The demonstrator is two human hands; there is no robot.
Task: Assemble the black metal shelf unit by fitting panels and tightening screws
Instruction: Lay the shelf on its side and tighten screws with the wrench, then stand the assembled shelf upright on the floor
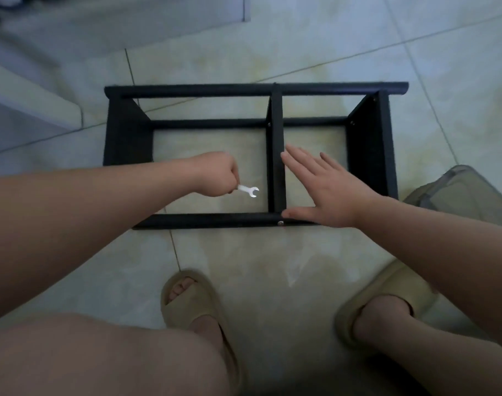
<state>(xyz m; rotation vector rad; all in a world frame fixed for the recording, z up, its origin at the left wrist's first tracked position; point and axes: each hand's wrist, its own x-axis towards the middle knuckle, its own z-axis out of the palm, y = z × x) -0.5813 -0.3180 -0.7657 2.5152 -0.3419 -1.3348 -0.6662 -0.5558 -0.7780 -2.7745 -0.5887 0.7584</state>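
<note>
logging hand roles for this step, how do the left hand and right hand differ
The left hand is curled and grips a silver wrench; the right hand holds nothing, its fingers straight and spread. The left hand is over the left bay of the black shelf frame; the right hand lies beside the middle divider, thumb on the near rail. Both are bare.

Home room: pale glossy floor tiles [301, 38], beige house slippers [187, 302], clear plastic storage bin [467, 190]
</note>
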